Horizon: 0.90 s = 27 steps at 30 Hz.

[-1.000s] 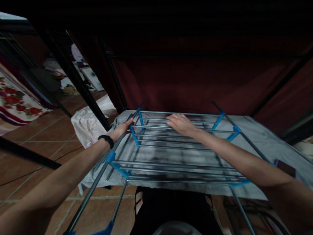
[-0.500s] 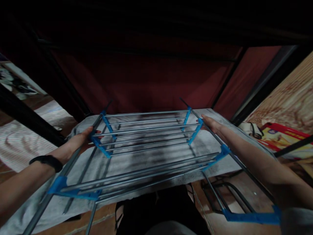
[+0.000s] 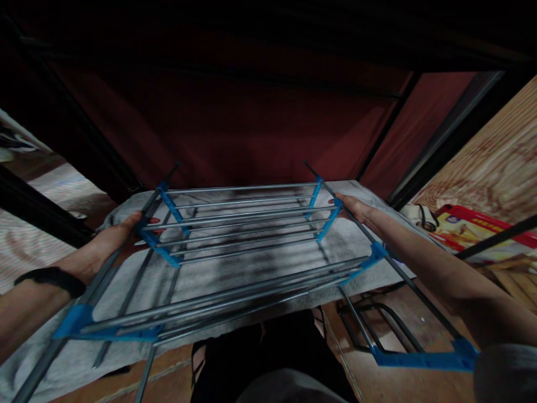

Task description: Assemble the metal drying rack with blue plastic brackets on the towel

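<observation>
A shoe rack [image 3: 247,217] of grey metal tubes and blue plastic connectors lies across a surface draped with grey cloth. My left hand [image 3: 115,238] is closed around the rack's left side at a blue connector [image 3: 161,251], its fingertips showing on the inner side. At the right, my right hand [image 3: 352,208] grips the matching blue connector [image 3: 331,220] and the tube beside it. Closer to me, another row of tubes runs between a left blue connector [image 3: 79,323] and a right one [image 3: 375,254]. A further blue end piece [image 3: 423,359] sits by my right forearm.
The grey cloth [image 3: 255,274] covers the surface beneath the rack. Dark red fabric [image 3: 251,129] hangs behind, framed by black bars. To the right are a red and yellow box [image 3: 474,232] and a wood-grained panel [image 3: 495,134]. A dark metal frame [image 3: 390,322] stands below.
The rack and both hands appear slightly farther left and higher in view, much as the surroundings do. Both hands keep their hold on the same connectors.
</observation>
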Each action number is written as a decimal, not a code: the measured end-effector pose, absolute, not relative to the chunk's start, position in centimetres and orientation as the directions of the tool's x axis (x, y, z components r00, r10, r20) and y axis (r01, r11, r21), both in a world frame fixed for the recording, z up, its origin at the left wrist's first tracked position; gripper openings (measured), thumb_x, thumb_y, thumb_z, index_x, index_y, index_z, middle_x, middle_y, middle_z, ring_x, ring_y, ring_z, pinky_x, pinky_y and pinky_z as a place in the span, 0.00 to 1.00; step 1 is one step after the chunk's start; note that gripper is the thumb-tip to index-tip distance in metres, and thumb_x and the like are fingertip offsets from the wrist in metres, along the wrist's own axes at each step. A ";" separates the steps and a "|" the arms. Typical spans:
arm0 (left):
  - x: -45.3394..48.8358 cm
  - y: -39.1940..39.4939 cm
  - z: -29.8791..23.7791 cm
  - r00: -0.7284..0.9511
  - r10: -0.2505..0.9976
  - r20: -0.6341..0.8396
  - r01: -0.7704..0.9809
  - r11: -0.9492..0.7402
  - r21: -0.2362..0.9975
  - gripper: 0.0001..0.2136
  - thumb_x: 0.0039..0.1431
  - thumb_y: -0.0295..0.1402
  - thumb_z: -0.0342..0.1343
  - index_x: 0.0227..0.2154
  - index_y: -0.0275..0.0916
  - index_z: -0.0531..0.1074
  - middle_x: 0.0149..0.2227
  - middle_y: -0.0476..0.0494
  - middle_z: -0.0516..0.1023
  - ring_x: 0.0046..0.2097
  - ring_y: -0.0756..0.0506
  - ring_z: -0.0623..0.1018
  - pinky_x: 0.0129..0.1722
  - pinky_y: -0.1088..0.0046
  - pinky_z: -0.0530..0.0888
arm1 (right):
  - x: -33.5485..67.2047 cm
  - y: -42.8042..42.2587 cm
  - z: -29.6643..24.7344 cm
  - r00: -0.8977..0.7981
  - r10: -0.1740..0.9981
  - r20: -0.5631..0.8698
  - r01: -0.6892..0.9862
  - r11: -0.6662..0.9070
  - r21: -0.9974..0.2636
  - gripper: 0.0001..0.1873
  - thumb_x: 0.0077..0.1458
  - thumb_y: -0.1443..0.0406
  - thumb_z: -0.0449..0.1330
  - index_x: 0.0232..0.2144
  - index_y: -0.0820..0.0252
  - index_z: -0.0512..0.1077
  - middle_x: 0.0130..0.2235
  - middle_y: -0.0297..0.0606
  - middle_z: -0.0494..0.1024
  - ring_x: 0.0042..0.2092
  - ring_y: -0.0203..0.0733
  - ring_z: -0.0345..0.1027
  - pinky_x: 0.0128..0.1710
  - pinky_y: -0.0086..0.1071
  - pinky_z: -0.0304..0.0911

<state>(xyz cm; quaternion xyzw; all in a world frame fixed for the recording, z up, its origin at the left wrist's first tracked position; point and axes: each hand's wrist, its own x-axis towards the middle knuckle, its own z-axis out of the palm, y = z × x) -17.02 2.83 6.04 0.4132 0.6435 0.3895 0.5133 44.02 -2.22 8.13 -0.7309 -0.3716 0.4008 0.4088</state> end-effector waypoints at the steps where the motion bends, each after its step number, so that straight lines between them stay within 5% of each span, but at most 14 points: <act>1: -16.9 2.8 6.1 -0.126 0.935 -0.333 0.132 0.348 0.928 0.15 0.67 0.47 0.44 0.42 0.44 0.69 0.32 0.56 0.81 0.51 0.45 0.77 0.42 0.67 0.75 | 44.0 -2.2 8.1 0.402 0.868 -0.292 0.210 -0.398 -0.893 0.20 0.65 0.53 0.47 0.38 0.62 0.69 0.25 0.36 0.71 0.24 0.36 0.65 0.28 0.31 0.70; 6: -16.3 2.4 6.5 -0.161 0.921 -0.355 0.126 0.375 0.918 0.17 0.67 0.47 0.43 0.42 0.43 0.70 0.29 0.52 0.80 0.47 0.44 0.77 0.41 0.68 0.74 | 43.8 -2.5 8.2 0.417 0.881 -0.224 0.289 -0.362 -0.886 0.18 0.63 0.53 0.48 0.36 0.59 0.71 0.29 0.40 0.74 0.31 0.41 0.70 0.34 0.34 0.70; 11: -15.3 1.4 7.2 -0.151 0.910 -0.386 0.058 0.398 0.916 0.19 0.66 0.48 0.43 0.42 0.38 0.70 0.29 0.45 0.77 0.40 0.45 0.77 0.38 0.70 0.73 | 43.0 -2.1 8.9 0.420 0.849 0.322 0.689 -0.068 -0.722 0.14 0.59 0.59 0.51 0.40 0.58 0.72 0.45 0.46 0.75 0.50 0.48 0.68 0.53 0.43 0.62; 14: -15.2 0.8 7.2 -0.134 0.920 -0.369 0.022 0.375 0.927 0.19 0.64 0.50 0.46 0.41 0.37 0.69 0.30 0.43 0.77 0.39 0.44 0.77 0.40 0.67 0.74 | 39.6 -2.2 8.7 0.099 0.876 0.473 0.779 0.227 -0.584 0.15 0.59 0.59 0.50 0.42 0.57 0.72 0.46 0.44 0.75 0.50 0.46 0.68 0.54 0.42 0.61; 19: -16.0 0.8 6.3 -0.053 0.938 -0.341 -0.001 0.342 0.940 0.24 0.59 0.56 0.50 0.37 0.36 0.69 0.28 0.42 0.75 0.38 0.43 0.76 0.42 0.66 0.74 | 29.5 -4.2 5.8 -0.595 0.770 0.230 0.673 0.634 -0.381 0.19 0.62 0.62 0.47 0.51 0.56 0.71 0.51 0.42 0.75 0.54 0.45 0.68 0.56 0.42 0.61; 23: -16.6 1.0 6.0 -0.030 0.934 -0.356 0.068 0.357 0.932 0.26 0.56 0.58 0.52 0.36 0.35 0.69 0.29 0.40 0.76 0.39 0.42 0.76 0.37 0.66 0.74 | 21.4 -4.2 2.9 -0.703 0.700 0.124 0.675 0.712 -0.194 0.26 0.61 0.66 0.49 0.62 0.60 0.60 0.64 0.47 0.63 0.65 0.48 0.55 0.63 0.47 0.51; 27: -16.7 1.1 6.0 -0.038 0.936 -0.350 0.078 0.352 0.933 0.25 0.54 0.57 0.54 0.36 0.37 0.70 0.30 0.40 0.77 0.39 0.40 0.77 0.34 0.66 0.74 | 15.0 -2.7 1.8 -0.698 0.713 0.075 0.699 0.700 -0.149 0.27 0.62 0.67 0.48 0.62 0.64 0.58 0.64 0.51 0.61 0.64 0.49 0.56 0.62 0.45 0.53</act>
